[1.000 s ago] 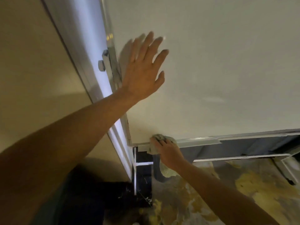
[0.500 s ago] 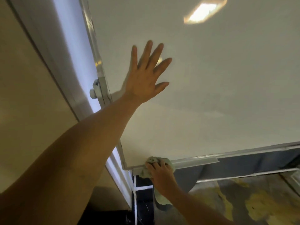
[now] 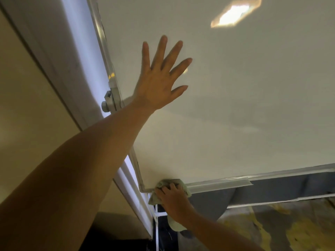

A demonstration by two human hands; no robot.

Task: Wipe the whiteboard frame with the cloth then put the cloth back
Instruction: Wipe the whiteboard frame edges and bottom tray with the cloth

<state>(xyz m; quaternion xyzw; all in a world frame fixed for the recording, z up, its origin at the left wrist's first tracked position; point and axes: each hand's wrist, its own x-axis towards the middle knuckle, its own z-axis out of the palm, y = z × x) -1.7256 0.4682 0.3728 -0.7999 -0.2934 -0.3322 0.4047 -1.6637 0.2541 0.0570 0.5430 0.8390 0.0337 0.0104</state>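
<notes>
Two hands busy: left hand [image 3: 159, 87] flat, fingers spread, bracing the whiteboard [image 3: 235, 105], right hand [image 3: 172, 196] gripping the cloth [image 3: 163, 183] on the frame [image 3: 217, 183] corner below it; board may swing on its side pivot bolt [image 3: 107, 104] beside the left wrist, and the tray lip blocks the wipe.

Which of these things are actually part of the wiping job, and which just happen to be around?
In the job:
cloth, gripped by right hand
whiteboard frame, bottom corner
left hand, flat on whiteboard

Just around:
pivot knob
patterned floor
beige wall
</notes>
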